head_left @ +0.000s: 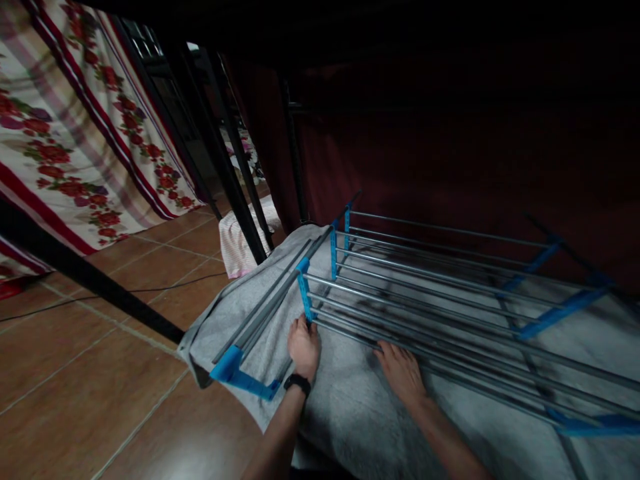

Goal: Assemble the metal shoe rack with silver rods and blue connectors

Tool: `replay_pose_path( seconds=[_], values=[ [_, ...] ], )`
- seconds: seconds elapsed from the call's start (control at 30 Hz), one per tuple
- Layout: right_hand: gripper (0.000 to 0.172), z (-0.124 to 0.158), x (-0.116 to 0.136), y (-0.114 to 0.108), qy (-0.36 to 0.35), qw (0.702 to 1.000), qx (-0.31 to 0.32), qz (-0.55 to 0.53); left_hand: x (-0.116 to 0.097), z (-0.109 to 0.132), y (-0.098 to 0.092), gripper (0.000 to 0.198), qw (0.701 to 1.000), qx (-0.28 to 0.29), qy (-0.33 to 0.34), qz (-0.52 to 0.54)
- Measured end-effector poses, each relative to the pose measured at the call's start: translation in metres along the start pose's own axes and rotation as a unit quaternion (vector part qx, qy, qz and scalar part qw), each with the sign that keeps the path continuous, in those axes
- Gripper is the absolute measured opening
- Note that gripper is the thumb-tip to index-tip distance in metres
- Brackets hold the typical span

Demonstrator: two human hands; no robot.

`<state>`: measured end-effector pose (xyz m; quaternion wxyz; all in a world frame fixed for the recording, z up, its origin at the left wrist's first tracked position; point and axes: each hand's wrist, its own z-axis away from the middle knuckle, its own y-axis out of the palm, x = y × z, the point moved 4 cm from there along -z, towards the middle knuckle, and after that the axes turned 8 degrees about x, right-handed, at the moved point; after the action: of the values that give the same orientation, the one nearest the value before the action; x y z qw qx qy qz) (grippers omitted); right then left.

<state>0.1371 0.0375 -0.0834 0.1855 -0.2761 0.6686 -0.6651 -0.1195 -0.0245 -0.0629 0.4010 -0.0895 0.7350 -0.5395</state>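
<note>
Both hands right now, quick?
Left hand: curled at a blue bracket; grip can't be told.
Right hand: at a metal rod; grip can't be told.

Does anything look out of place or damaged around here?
No damage or spill is evident on the metal-tube rack. Only the black cable looks odd: it trails loose across the tiled floor at left, where someone might trip.

From here I see a rack [425,313], grey tubes [425,225] in blue brackets [305,293], stretched left to right on grey cloth [345,393].
</note>
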Motion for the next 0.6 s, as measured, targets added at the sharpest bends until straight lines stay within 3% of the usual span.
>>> replay_pose_path(
  seconds=[0.2, 0.33, 0.47, 0.6],
  values=[
    [0.020, -0.007, 0.005, -0.007, 0.010, 0.999, 0.040, -0.021, -0.001, -0.001, -0.002, 0.021, 0.999, 0.006, 0.010, -0.031],
    [0.018, -0.012, 0.008, -0.015, 0.008, 0.997, 0.069, -0.044, 0.000, -0.007, -0.001, 0.035, 0.997, 0.012, 0.024, -0.071],
    [0.021, -0.017, 0.002, -0.018, 0.010, 0.996, 0.075, -0.055, 0.000, -0.015, 0.001, 0.048, 0.994, 0.037, -0.008, -0.100],
    [0.027, -0.017, 0.000, -0.017, -0.009, 0.995, 0.082, -0.063, -0.004, -0.014, -0.002, 0.056, 0.995, 0.057, -0.002, -0.086]
  ],
)
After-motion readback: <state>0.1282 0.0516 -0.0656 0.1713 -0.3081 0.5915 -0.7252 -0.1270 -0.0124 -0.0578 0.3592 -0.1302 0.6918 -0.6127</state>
